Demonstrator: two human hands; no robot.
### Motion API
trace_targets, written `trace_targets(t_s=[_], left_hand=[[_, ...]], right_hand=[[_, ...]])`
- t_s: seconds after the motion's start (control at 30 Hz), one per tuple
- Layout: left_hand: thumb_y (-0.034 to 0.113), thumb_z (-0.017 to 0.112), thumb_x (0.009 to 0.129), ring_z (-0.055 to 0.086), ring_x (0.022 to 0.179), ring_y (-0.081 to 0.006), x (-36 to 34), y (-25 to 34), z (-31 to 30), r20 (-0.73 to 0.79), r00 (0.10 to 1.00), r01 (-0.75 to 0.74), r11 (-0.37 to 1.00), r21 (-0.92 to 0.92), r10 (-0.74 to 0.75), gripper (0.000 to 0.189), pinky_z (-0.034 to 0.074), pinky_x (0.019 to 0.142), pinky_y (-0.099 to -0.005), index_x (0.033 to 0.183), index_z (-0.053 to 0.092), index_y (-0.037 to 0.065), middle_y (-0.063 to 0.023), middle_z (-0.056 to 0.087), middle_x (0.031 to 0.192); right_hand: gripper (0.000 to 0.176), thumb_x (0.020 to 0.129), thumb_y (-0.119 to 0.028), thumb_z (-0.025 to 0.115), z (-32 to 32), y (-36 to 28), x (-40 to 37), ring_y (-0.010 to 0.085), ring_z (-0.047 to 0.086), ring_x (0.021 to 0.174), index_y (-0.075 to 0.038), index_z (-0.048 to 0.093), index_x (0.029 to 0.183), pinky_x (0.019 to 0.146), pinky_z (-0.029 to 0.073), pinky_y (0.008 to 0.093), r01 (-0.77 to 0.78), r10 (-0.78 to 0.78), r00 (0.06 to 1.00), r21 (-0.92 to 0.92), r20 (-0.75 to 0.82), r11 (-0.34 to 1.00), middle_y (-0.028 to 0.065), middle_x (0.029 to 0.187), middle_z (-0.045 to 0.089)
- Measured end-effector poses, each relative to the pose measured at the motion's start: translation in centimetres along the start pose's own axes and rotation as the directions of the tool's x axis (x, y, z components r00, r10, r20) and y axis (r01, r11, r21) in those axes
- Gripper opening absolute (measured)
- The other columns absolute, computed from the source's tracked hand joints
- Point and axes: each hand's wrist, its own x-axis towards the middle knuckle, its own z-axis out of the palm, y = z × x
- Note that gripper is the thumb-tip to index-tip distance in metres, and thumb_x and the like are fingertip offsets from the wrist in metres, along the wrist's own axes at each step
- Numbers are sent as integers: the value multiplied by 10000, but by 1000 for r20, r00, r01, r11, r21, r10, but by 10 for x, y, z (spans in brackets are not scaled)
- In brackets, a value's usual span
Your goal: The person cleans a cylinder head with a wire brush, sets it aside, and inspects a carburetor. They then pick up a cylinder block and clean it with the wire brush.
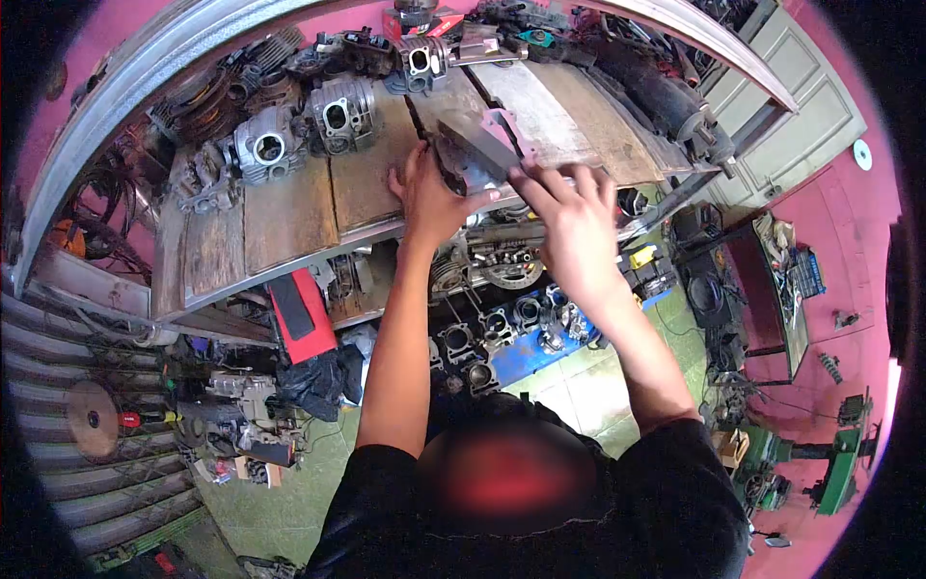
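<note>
My left hand (pixel 431 203) grips the near left side of a metal engine part (pixel 465 177) on the wooden workbench (pixel 381 193), its thumb stretched along the front edge. In my right hand (pixel 574 217) is the near end of a flat grey bar (pixel 487 145), fingers closed over it. The bar lies slantwise across the top of the engine part and hides much of it. A thin, flat, pale plate with cut-outs (pixel 501 124) shows just behind the bar.
Cylinder heads (pixel 268 147) stand on the bench to the left, and another engine casting (pixel 420 63) at the back. A dark cylindrical canister (pixel 666 101) lies at the right rear. Below the bench, several engine cylinders (pixel 456 338) sit on a blue surface (pixel 526 357).
</note>
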Motion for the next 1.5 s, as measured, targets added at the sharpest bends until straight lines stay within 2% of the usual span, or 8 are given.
trace_targets(t_s=[0.17, 0.27, 0.57, 0.8, 1.07, 1.17, 1.27, 1.5], left_hand=[[704, 899, 608, 369, 1516, -395, -3, -1, 4, 6, 1000, 28, 1000, 5, -28, 1204, 164, 1186, -722, 1534, 480, 57, -226, 498, 1571], [728, 889, 611, 354, 1526, -384, -3, 2, 1, -10, 1000, -16, 1000, -7, 16, 1211, 149, 1192, -722, 1557, 473, 97, -198, 506, 1572], [747, 874, 620, 349, 1527, -393, -4, -1, 3, -20, 1000, -16, 1000, -27, 15, 1207, 124, 1216, -692, 1527, 496, 46, -236, 498, 1564], [782, 864, 602, 343, 1531, -403, 0, -3, 4, -8, 1000, 0, 1000, -3, 0, 1276, 121, 1233, -662, 1530, 461, 5, -243, 495, 1562], [786, 871, 586, 330, 1546, -392, 3, -6, 1, 65, 998, -7, 995, -99, 14, 1281, 121, 1220, -710, 1528, 467, 16, -233, 488, 1575], [779, 876, 594, 345, 1537, -393, -1, -4, 3, 35, 999, 15, 999, 40, -17, 1255, 131, 1217, -703, 1527, 482, 37, -223, 494, 1568], [774, 881, 592, 359, 1524, -397, 2, -6, 3, 48, 999, 15, 999, -50, -12, 1245, 135, 1214, -696, 1531, 485, 57, -223, 488, 1572], [789, 873, 589, 340, 1533, -397, -1, -3, -1, 89, 995, 41, 999, 32, -44, 1297, 97, 1214, -719, 1567, 430, 60, -232, 447, 1603]], right_hand=[[614, 785, 4, 653, -4, 19, -18, 286, 596, 1186, -134, 677, 1383, 1097, 386, 492, -154, 153, 988, -161, -21, 975, 17, 1340, 689], [611, 757, -2, 688, 28, 34, 15, 299, 609, 1181, -122, 682, 1356, 1053, 408, 491, -160, 157, 986, -66, -53, 985, 38, 1344, 696], [589, 764, 11, 677, -34, 18, -32, 294, 598, 1172, -132, 701, 1334, 1106, 393, 512, -98, 102, 992, -49, 81, 994, 23, 1303, 692], [505, 827, -49, 652, 39, 31, 34, 277, 615, 1170, -116, 710, 1324, 1087, 401, 493, -140, 136, 989, -73, -59, 987, 46, 1346, 696], [573, 775, 17, 637, -23, 12, -29, 308, 597, 1203, -102, 704, 1331, 1112, 392, 493, -61, 62, 996, -6, 58, 998, 49, 1299, 688], [566, 781, 23, 638, -3, 28, -19, 295, 606, 1186, -100, 702, 1330, 1107, 392, 497, -136, 135, 991, -83, -19, 987, 53, 1323, 691], [496, 810, 18, 645, 27, 47, 19, 292, 625, 1172, -100, 715, 1287, 1105, 392, 497, -143, 138, 986, -50, -89, 988, 53, 1261, 724], [436, 883, -102, 623, 3, 17, -6, 247, 614, 1178, -106, 703, 1312, 1155, 372, 527, 13, -14, 1000, -128, -4, 992, 29, 1313, 686]])
